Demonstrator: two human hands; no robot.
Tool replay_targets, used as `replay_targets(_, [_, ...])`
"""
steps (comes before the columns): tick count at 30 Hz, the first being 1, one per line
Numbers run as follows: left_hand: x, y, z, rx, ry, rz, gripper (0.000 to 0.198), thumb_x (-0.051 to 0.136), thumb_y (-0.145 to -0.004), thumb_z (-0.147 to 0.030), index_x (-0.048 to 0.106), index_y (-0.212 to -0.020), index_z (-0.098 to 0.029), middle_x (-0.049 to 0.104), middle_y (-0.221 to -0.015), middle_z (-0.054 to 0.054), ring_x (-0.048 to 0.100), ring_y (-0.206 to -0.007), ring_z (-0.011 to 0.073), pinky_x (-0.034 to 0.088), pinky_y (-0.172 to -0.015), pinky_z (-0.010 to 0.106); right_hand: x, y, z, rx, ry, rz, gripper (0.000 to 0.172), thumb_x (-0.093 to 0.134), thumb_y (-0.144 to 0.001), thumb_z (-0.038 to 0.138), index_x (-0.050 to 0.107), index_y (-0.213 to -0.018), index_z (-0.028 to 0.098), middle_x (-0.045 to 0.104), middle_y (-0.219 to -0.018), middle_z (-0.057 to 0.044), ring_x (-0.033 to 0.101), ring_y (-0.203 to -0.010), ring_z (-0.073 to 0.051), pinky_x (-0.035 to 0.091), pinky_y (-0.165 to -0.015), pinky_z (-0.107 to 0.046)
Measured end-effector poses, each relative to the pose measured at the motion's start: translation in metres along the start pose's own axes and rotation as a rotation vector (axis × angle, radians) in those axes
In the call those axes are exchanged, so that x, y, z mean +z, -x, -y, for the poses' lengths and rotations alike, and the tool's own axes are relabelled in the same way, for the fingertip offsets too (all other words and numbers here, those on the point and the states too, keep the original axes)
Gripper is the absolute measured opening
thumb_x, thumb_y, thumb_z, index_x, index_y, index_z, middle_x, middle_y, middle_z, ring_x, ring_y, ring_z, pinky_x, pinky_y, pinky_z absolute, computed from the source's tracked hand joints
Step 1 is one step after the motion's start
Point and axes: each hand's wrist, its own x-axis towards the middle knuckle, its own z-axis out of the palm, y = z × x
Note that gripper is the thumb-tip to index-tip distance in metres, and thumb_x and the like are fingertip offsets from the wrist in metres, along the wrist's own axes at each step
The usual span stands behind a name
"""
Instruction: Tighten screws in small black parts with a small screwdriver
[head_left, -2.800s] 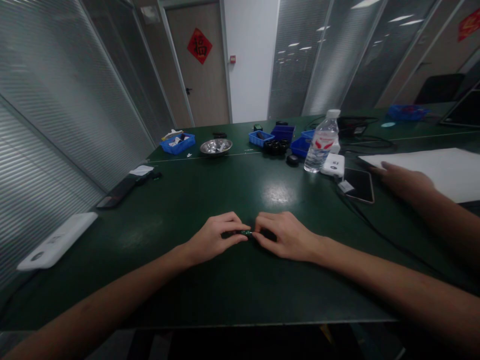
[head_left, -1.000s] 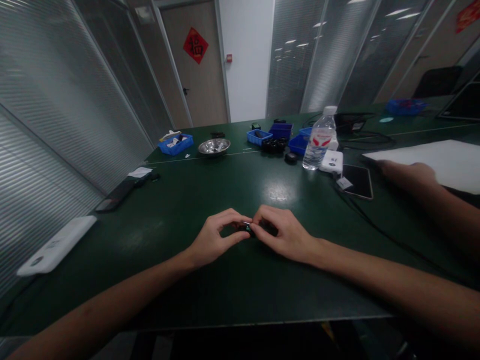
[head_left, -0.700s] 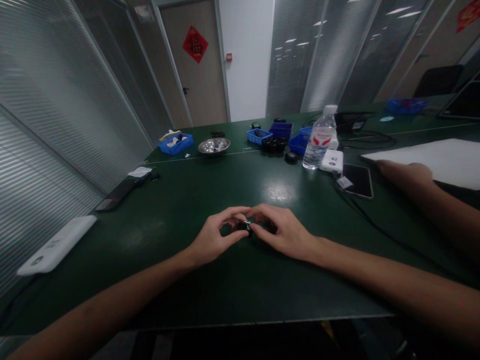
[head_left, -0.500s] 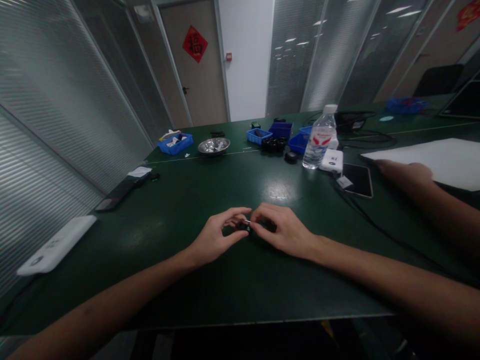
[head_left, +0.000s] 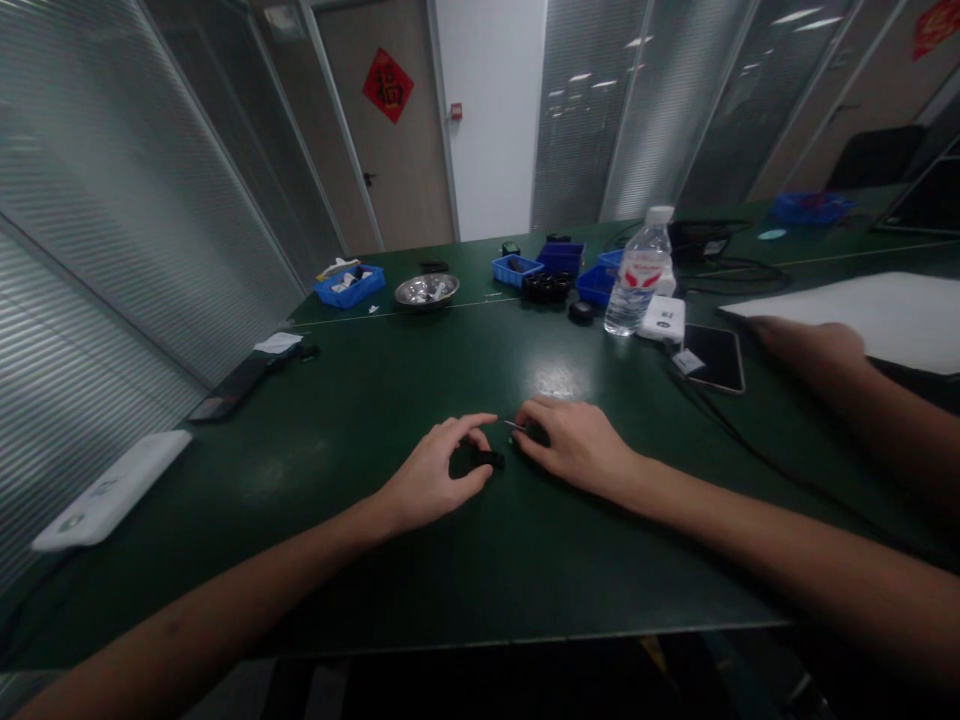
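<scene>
My left hand [head_left: 431,470] rests at the middle of the table's near half, its thumb and curled fingers around a small black part [head_left: 491,459]. Its index finger stretches out above the part. Just to the right, my right hand [head_left: 574,440] pinches a thin silver rod-like piece [head_left: 514,426], whose tip points left toward the left hand. A narrow gap lies between the rod and the black part. What kind of piece each one is, I cannot make out.
On the green table [head_left: 375,400] stand a water bottle [head_left: 639,280], a metal bowl [head_left: 427,291], a blue basket [head_left: 350,287] and several blue bins at the back. A phone [head_left: 716,358] and cable lie right. Another person's hand [head_left: 814,345] rests by a white sheet [head_left: 892,315].
My right hand has drawn slightly right and away with the silver piece, which was at the left fingers before. The black part now shows more plainly in my left hand.
</scene>
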Motion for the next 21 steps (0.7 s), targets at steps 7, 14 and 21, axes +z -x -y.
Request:
replay_targets(7, [0.0,0.002,0.01,-0.019,-0.003,-0.041,0.051,0.051,-0.092,-0.011,0.052,-0.142,-0.025,0.065,-0.114,0.006,0.061,-0.102,0.0203,0.051,-0.088,0.035,-0.008,-0.005,-0.011,0.079,-0.017,-0.013,0.017,0.058,-0.095,0.036,0.067,-0.101,0.022,0.068,-0.09,-0.003,0.06,-0.073,-0.016,0.036,-0.06,-0.028])
replay_targets(14, [-0.01,0.001,0.02,0.086,-0.208,-0.038,0.039,0.054,-0.098,-0.024,0.058,-0.136,-0.023,0.063,-0.125,0.008,0.057,-0.113,0.0244,0.049,-0.095,0.042,-0.011,-0.009,-0.033,0.11,0.115,-0.038,0.018,0.059,-0.094,0.035,0.065,-0.105,0.022,0.067,-0.1,-0.005,0.06,-0.075,-0.017,0.036,-0.059,-0.027])
replay_targets(21, [-0.007,0.0,0.009,0.123,-0.307,-0.013,0.038,0.059,-0.095,-0.029,0.06,-0.132,-0.021,0.063,-0.126,0.009,0.055,-0.115,0.0265,0.046,-0.095,0.043,-0.011,-0.009,-0.025,0.101,0.099,-0.029,0.012,0.058,-0.095,0.031,0.065,-0.097,0.021,0.065,-0.096,-0.005,0.058,-0.075,-0.016,0.034,-0.059,-0.027])
